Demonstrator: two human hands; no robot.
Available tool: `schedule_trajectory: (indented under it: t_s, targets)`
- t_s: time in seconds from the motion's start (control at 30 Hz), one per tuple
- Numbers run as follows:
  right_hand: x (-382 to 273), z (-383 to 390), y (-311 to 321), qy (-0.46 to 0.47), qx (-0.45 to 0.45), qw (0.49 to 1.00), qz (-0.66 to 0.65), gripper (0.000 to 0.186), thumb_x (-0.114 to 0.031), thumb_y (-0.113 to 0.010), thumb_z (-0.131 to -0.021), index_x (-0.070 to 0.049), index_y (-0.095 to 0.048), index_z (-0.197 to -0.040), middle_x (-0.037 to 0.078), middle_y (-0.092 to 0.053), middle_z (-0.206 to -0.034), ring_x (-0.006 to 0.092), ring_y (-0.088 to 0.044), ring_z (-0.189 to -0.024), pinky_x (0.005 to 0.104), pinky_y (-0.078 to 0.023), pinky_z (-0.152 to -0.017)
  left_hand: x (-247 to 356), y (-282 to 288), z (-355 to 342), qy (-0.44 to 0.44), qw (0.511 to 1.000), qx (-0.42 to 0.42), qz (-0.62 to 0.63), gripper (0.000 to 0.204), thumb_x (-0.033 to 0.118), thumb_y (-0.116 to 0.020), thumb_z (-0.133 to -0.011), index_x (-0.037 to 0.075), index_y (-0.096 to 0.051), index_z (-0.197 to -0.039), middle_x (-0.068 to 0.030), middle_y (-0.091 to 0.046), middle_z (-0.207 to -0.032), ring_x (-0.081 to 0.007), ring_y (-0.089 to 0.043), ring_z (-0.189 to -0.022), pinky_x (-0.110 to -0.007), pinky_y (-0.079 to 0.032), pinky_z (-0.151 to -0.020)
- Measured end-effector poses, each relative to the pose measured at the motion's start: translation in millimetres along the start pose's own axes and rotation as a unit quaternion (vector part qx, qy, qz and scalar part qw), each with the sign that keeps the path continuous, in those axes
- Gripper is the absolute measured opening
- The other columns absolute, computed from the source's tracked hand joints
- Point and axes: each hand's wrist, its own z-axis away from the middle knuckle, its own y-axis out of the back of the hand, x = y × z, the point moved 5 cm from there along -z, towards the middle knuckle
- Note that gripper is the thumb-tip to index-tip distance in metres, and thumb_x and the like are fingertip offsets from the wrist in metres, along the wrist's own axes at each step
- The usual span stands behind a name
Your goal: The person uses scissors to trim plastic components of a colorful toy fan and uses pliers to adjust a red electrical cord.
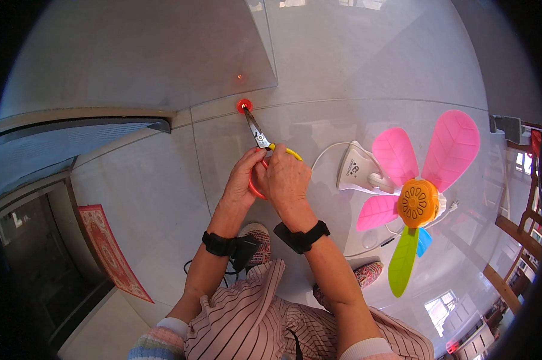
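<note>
A pair of scissors (256, 132) with one yellow and one red handle is held out in front of me. My left hand (243, 180) is closed at the red handle, and my right hand (287, 179) is closed beside it at the yellow handle. The two hands touch and hide parts of the handles. The blades point away from me, dark toward the tips, and look nearly together. Their tips overlap a small round red candle (242, 102) with a bright glow on it. Whether they touch it, I cannot tell.
To the right stands a white fan base (350, 170) with pink and green blades around an orange hub (417, 203). A white cord and plug (453, 206) lie by it. A red patterned mat (112, 251) is at the left, and a glossy grey panel (145, 54) rises beyond the candle.
</note>
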Motion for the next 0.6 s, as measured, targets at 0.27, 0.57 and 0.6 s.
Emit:
schedule_trajectory:
  t_s: [0.27,0.57,0.6]
  targets:
    - [-0.2,-0.5,-0.7,-0.001,-0.007,1.000,0.002,0.031,-0.031,-0.063,-0.072,-0.003,-0.050,-0.075,0.014,-0.059,-0.059,0.0310,-0.061,-0.056,0.0383,-0.047,-0.049,-1.4,6.7,-4.8,0.000,1.000,-0.022,0.010,0.019,0.013,-0.053,-0.087,0.004,-0.055,-0.103,-0.0077,-0.060,-0.098,-0.0161,-0.058,-0.090,-0.029,-0.049,-0.078]
    - [-0.5,0.0,-0.6,-0.001,-0.001,1.000,0.001,0.031,-0.031,-0.063,-0.072,-0.003,-0.051,-0.076,0.014,-0.058,-0.058,0.0312,-0.060,-0.055,0.0386,-0.047,-0.049,-2.0,8.2,-4.7,0.000,1.000,-0.025,0.019,0.018,0.013,-0.053,-0.086,0.004,-0.056,-0.102,-0.0075,-0.060,-0.097,-0.0158,-0.059,-0.090,-0.028,-0.049,-0.078]
    - [-0.2,-0.1,-0.5,-0.003,-0.003,1.000,0.001,0.030,-0.031,-0.063,-0.072,-0.003,-0.051,-0.076,0.014,-0.058,-0.058,0.0313,-0.060,-0.056,0.0387,-0.047,-0.049,-2.4,7.9,-4.5,0.000,0.999,-0.026,0.019,0.018,0.013,-0.053,-0.086,0.004,-0.056,-0.102,-0.0075,-0.060,-0.097,-0.0158,-0.059,-0.090,-0.028,-0.049,-0.078]
